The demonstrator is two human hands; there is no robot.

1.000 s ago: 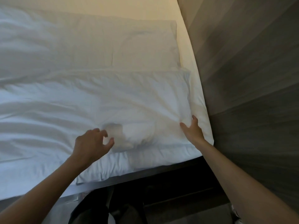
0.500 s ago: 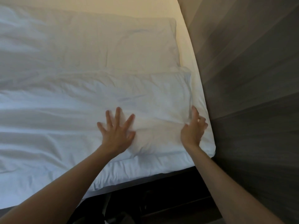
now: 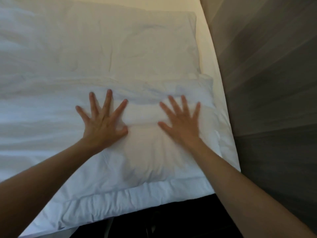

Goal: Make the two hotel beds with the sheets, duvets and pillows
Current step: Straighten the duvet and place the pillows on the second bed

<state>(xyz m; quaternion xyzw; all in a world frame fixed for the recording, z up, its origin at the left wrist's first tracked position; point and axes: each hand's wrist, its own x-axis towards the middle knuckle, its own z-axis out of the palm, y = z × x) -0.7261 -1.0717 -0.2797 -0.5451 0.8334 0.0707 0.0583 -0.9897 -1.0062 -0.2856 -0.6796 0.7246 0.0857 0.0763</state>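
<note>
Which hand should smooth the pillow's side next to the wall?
Probably the right hand: it lies flat on the near pillow, on the side toward the wood wall, while the left hand presses farther from that edge.

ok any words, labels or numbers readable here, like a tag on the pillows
None readable. The near pillow, the far pillow and the wall panel show no print, tag or label; the left hand and right hand cover part of the near pillow.

left hand (image 3: 101, 124) flat, fingers spread | right hand (image 3: 180, 124) flat | both on near pillow (image 3: 145, 162)
</note>
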